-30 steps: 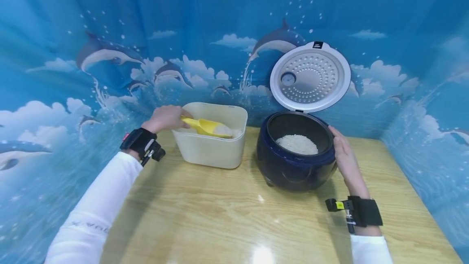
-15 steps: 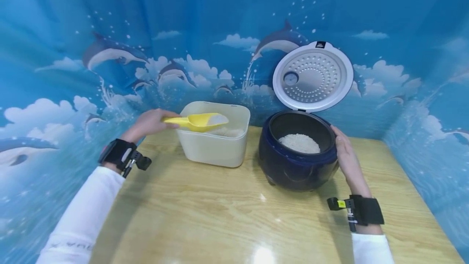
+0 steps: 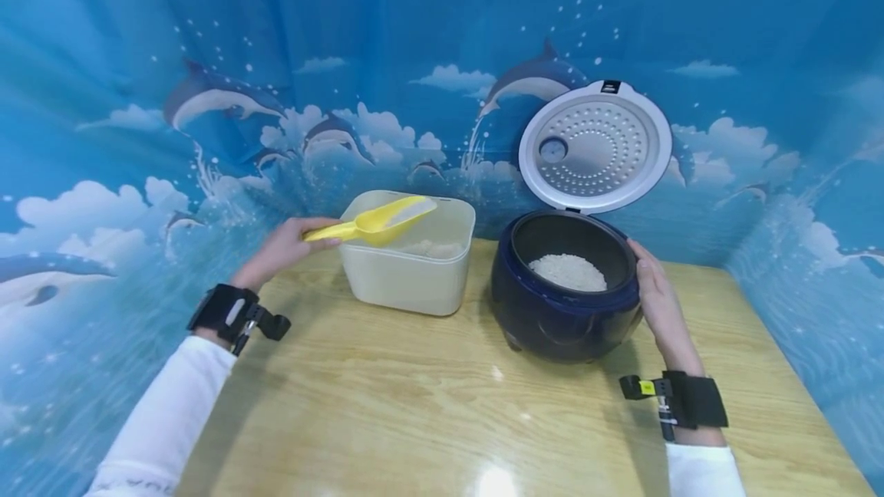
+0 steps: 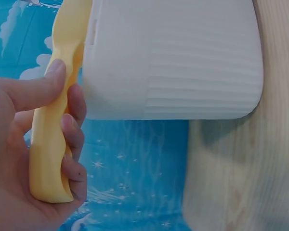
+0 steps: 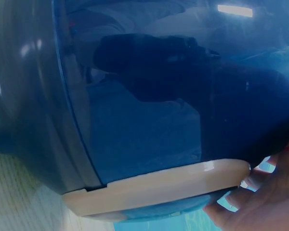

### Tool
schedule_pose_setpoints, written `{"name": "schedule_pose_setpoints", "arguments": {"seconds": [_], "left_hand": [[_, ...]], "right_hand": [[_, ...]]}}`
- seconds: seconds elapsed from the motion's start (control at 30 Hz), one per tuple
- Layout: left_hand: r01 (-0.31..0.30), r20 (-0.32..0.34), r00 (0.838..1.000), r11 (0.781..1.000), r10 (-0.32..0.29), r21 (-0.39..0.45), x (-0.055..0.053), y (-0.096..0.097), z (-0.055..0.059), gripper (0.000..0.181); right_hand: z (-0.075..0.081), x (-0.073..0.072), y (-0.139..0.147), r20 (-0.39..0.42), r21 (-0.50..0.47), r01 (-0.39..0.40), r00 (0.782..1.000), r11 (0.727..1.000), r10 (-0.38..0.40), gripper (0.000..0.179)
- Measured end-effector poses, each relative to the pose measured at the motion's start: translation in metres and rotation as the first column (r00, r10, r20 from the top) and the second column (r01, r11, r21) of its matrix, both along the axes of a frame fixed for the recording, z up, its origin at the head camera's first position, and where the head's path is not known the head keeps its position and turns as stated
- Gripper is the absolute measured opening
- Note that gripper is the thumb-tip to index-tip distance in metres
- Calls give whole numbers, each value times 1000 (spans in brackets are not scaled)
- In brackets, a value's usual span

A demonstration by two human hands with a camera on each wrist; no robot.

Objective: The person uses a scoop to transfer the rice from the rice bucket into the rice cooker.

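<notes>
My left hand [image 3: 293,245] holds a yellow scoop [image 3: 373,227] by its handle, thumb on top and fingers curled beneath, as the left wrist view shows too. White rice shows in the scoop's bowl, which slants up over a cream bin [image 3: 407,282] with more rice inside. To the bin's right is a dark blue rice cooker [image 3: 559,328], its lid [image 3: 595,148] raised. Rice [image 3: 569,272] lies in its inner pot. My right hand [image 3: 659,294] rests along the cooker's right side near the rim, fingers extended; the right wrist view shows its fingertips beside a pale handle [image 5: 173,185].
Bin and cooker stand side by side on a light wooden table [image 3: 387,397]. A blue curtain [image 3: 414,37] with dolphins and clouds hangs close behind them and along both sides. The raised lid leans back near the curtain.
My left hand has lifted the scoop out of the bin's rice and drawn it left; its front end now tips upward. My right hand stays at the cooker. The view has shifted slightly.
</notes>
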State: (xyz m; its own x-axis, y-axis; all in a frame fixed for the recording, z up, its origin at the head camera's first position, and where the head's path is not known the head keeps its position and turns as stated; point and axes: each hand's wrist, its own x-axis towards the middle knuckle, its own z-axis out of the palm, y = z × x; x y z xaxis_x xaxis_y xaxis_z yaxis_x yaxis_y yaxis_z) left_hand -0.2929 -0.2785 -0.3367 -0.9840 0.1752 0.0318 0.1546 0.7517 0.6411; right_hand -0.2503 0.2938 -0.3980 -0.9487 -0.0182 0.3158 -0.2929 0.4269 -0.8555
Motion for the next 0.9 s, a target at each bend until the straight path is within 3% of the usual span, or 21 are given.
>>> {"name": "schedule_pose_setpoints", "arguments": {"seconds": [0.23,0.47,0.67,0.9], "left_hand": [[-59,24,998,993,57,105,1,0,-11,60],[-62,7,998,994,61,93,-2,4,-11,61],[5,-43,999,999,-3,33,-3,26,5,59],[95,-68,993,995,-94,5,-9,65,38,52]], "right_hand": [[1,2,-1,-3,3,6,1000,1000,-6,56],[1,3,-1,-4,-10,0,1000,1000,0,56],[0,3,2,8,-11,3,1000,1000,-3,57],[0,1,1,15,-17,-1,1000,1000,2,57]]}}
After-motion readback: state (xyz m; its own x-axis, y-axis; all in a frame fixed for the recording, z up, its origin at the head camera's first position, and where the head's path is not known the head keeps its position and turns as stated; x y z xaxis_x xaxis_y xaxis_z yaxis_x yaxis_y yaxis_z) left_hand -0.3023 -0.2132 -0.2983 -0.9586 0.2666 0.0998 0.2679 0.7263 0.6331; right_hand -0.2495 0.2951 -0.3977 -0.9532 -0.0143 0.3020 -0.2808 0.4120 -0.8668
